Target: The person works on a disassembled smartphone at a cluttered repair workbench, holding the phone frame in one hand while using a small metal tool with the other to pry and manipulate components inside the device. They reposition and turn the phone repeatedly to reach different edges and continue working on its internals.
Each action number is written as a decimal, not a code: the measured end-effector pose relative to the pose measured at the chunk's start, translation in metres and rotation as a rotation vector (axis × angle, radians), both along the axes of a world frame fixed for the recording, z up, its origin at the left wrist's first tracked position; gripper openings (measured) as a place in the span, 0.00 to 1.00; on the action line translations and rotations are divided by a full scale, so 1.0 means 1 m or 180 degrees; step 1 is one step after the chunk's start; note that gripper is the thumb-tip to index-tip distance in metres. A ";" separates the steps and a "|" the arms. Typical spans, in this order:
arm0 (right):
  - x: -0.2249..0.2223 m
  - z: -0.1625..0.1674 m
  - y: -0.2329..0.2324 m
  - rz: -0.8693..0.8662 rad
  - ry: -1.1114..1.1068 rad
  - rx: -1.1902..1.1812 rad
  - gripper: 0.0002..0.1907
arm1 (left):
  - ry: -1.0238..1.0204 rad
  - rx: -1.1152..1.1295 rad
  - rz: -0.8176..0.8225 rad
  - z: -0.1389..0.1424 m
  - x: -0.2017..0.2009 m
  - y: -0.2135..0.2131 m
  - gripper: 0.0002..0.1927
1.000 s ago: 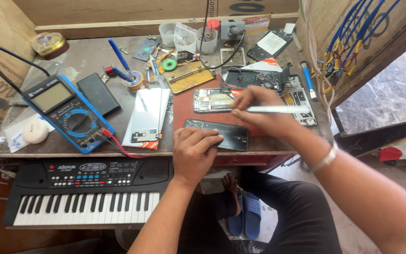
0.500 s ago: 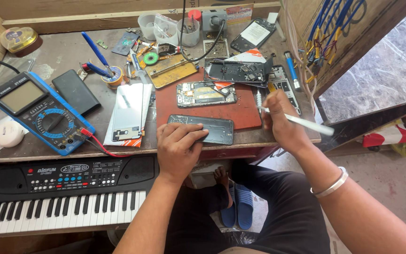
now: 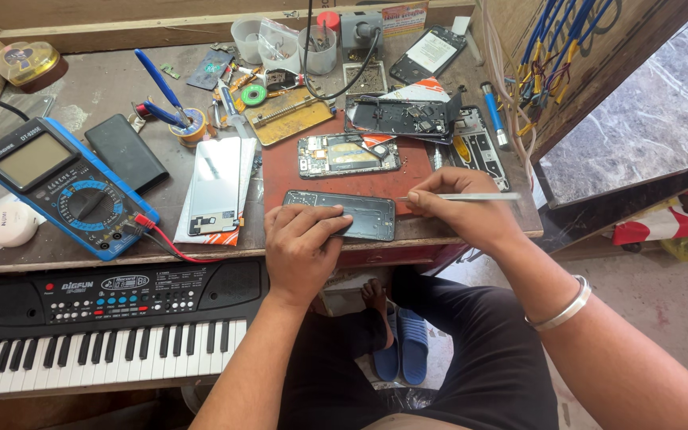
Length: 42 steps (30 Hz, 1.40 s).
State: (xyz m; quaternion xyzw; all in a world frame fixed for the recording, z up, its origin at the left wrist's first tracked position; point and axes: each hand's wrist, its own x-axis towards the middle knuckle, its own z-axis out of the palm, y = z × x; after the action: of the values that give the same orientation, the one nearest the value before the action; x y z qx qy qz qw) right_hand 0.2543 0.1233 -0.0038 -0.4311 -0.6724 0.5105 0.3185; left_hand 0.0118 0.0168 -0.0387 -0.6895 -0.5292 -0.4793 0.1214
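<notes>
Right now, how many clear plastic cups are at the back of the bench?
3: left cup, middle cup and right cup stand together at the rear; clutter may hide others.

A black phone frame (image 3: 342, 215) is lying on a reddish-brown mat (image 3: 336, 185). The tweezers (image 3: 463, 197) are gleaming silver. A blue multimeter (image 3: 61, 187) with a grey screen is trailing a red lead, beside a black-and-white keyboard (image 3: 113, 322). The surface (image 3: 81, 87) is showing dull grey.
</notes>
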 end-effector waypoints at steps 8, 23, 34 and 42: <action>-0.013 0.013 0.000 -0.0216 -0.0572 0.0247 0.11 | 0.0005 -0.0025 0.0016 0.000 0.000 0.000 0.12; -0.025 0.026 0.007 0.0442 -0.0863 0.1143 0.09 | -0.0004 -0.0019 0.0005 0.000 0.001 0.000 0.11; -0.027 0.022 0.035 0.1163 -0.0626 0.1503 0.08 | 0.0010 -0.0012 0.0043 0.003 0.002 0.001 0.11; -0.051 0.024 0.033 0.1386 -0.0357 0.1845 0.10 | -0.0008 -0.0018 0.0009 0.003 0.001 0.000 0.11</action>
State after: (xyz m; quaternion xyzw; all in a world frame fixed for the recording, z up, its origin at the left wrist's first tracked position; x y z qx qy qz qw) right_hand 0.2032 0.1561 0.0199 -0.1970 -0.8816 0.3301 0.2739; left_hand 0.0130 0.0165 -0.0358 -0.6885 -0.5317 -0.4785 0.1195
